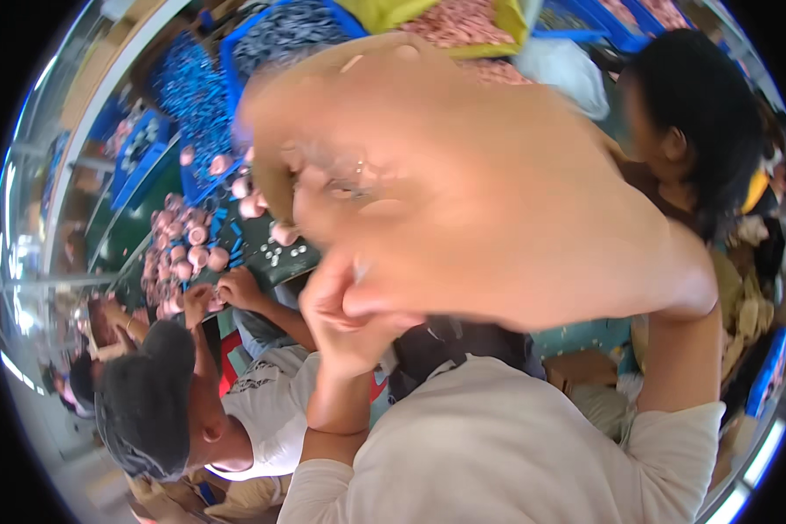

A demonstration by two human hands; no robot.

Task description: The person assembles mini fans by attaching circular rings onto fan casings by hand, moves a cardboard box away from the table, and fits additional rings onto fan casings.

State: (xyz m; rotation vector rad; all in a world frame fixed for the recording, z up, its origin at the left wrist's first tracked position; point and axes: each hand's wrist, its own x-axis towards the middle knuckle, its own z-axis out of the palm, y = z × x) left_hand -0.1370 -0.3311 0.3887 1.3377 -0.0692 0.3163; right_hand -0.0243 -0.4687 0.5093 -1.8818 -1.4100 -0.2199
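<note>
The left hand [351, 325] is curled below the blurred right hand [454, 192]; whether anything is pinched cannot be told, and both are best held steady, nearer the bench [255, 234].

Readable texts, labels, brands, numbers, signs: none. Possible print, one entry: dark marking [256, 382] on the white shirt [275, 417] of the co-worker in the dark cap [153, 402], left side of the head view; small and unclear; whether lettering or plain pattern, cannot be told.
</note>
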